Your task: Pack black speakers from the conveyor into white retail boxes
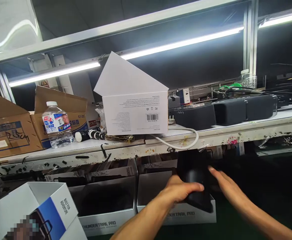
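Note:
My left hand point(179, 190) grips a black speaker-like device point(195, 178) from its left side, holding it upright over an open white carton point(158, 196) printed "THUNDERTRAIL PRO". My right hand point(227, 186) reaches in from the right with flat, spread fingers, its fingertips touching the device's right side. The lower end of the device sits at the carton's right rim. A second open white carton point(106, 220) of the same kind stands just to the left.
A raised shelf point(141, 146) carries a tilted open white box point(135, 111), a water bottle point(56, 125), brown cardboard boxes point(9, 131), a white cable point(183, 141) and a row of black speakers point(225, 111). A blue-and-white printed box point(46, 210) lies at lower left.

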A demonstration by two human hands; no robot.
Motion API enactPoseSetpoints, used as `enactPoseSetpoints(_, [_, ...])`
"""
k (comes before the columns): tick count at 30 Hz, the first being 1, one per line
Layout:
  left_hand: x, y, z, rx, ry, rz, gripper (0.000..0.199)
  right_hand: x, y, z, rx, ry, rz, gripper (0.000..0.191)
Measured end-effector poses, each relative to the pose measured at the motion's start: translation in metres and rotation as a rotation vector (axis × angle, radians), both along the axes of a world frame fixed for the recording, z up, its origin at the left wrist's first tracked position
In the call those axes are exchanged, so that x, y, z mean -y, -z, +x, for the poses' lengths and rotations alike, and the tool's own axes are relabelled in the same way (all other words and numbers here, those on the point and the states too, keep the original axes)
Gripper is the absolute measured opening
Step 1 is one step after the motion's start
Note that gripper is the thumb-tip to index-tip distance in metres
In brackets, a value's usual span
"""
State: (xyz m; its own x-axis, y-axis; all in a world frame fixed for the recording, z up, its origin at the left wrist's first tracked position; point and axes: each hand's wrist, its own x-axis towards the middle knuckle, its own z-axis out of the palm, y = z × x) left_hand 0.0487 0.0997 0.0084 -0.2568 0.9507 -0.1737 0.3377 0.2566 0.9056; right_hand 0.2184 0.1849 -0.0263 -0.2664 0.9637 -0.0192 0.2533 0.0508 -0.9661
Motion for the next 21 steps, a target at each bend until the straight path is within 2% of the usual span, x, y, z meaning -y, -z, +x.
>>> enactPoseSetpoints(2, [0.003,-0.002,-0.008,-0.406,-0.027,0.082,0.068,0.003,-0.001,0.009,0.136,0.145,0.349,0.078])
enactPoseSetpoints(3, [0.004,0.001,-0.013,-0.622,-0.038,0.143,0.077,0.004,-0.001,0.013,0.178,0.164,0.536,0.072])
enactPoseSetpoints(5, [0.005,0.01,-0.023,-1.071,-0.04,0.309,0.102,0.002,-0.002,0.019,0.25,0.113,0.877,0.059])
enactPoseSetpoints(6, [0.005,0.016,-0.028,-1.3,-0.03,0.418,0.108,-0.001,-0.004,0.021,0.3,0.061,1.011,0.053])
enactPoseSetpoints(7, [0.006,0.023,-0.033,-1.511,-0.023,0.536,0.105,-0.005,-0.007,0.02,0.368,-0.001,1.11,0.05])
enactPoseSetpoints(9, [0.009,0.033,-0.042,-1.805,-0.032,0.789,0.079,-0.011,-0.017,0.016,0.533,-0.129,1.162,0.064])
enactPoseSetpoints(11, [0.013,0.04,-0.047,-1.902,-0.084,0.982,0.055,-0.013,-0.032,0.007,0.676,-0.267,1.026,0.088])
enactPoseSetpoints(13, [0.016,0.044,-0.052,-1.897,-0.118,1.071,0.048,-0.007,-0.048,-0.004,0.751,-0.425,0.837,0.106])
enactPoseSetpoints(15, [0.019,0.045,-0.057,-1.885,-0.127,1.098,0.047,0.001,-0.061,-0.015,0.777,-0.543,0.73,0.114])
enactPoseSetpoints(18, [0.026,0.044,-0.073,-1.852,-0.029,1.019,0.056,0.005,-0.065,-0.032,0.77,-0.631,0.729,0.112])
enactPoseSetpoints(19, [0.03,0.043,-0.081,-1.797,0.005,0.948,0.064,0.002,-0.062,-0.038,0.765,-0.631,0.741,0.109])
enactPoseSetpoints(21, [0.041,0.041,-0.099,-1.592,-0.037,0.727,0.087,-0.01,-0.052,-0.052,0.78,-0.584,0.797,0.105])
